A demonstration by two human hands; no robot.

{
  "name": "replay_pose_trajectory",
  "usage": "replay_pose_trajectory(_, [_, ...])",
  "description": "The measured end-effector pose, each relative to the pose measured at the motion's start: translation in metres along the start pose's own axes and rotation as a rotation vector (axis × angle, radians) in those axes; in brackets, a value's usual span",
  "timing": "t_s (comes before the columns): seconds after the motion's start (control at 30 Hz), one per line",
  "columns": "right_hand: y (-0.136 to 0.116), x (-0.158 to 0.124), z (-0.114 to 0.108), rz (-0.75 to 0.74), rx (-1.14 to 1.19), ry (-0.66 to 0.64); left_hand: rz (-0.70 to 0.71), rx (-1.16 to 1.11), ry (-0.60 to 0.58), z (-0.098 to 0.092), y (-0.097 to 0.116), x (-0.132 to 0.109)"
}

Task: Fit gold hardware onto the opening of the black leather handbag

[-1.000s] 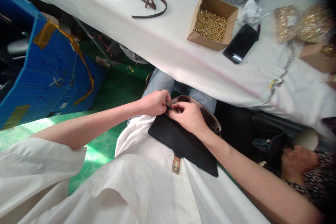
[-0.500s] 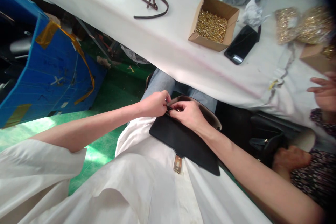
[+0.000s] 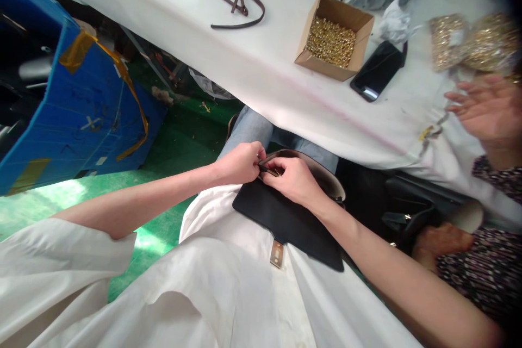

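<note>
Bag (image 3: 285, 223), black, lies directly under left hand (image 3: 247, 162) and right hand (image 3: 297, 180), both pinching a small dark strip (image 3: 265, 168) between them (metal clasp (image 3: 277, 254) nearer the wearer than either hand)

Black flap handbag (image 3: 287, 225) is lying on denim-clad lap (image 3: 248, 130), white cloth-covered table (image 3: 261, 60) standing ahead.
On table: thin dark-brown strap (image 3: 234, 27) lying left of square brown cardboard box (image 3: 324, 68), small gold pieces (image 3: 332, 41) sitting inside, flat black phone (image 3: 377, 70) lying just right, clear plastic bag (image 3: 446, 43) resting farther right. Blue boxy bin (image 3: 93, 109) standing left of lap.
</note>
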State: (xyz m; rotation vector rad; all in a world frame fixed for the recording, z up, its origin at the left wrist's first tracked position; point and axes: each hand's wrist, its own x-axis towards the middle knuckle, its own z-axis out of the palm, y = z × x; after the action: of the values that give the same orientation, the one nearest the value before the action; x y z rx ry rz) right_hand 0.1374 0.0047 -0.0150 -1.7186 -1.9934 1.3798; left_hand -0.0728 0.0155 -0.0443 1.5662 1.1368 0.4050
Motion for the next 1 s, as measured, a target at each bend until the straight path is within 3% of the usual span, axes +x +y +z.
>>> replay_pose_trajectory(0.17, [-0.004,0.006,-0.004,-0.013,-0.079,-0.039,-0.014,-0.036,-0.016,-0.004,-0.005,0.004])
replay_pose_trajectory(0.33, [0.0,0.007,-0.003,-0.005,-0.057,-0.034,-0.16,-0.271,-0.103,-0.001,-0.006,0.0])
replay_pose_trajectory(0.5, [0.004,0.006,0.001,-0.006,-0.011,-0.026,-0.344,-0.569,0.131,0.03,0.008,-0.021])
replay_pose_trajectory(0.73, [0.007,0.006,0.003,0.001,-0.003,-0.027,-0.213,-0.34,0.302,0.045,0.018,-0.055])
replay_pose_trajectory(1.0, [0.004,0.01,-0.001,-0.042,-0.069,-0.044,-0.184,-0.214,0.374,0.055,-0.001,-0.037])
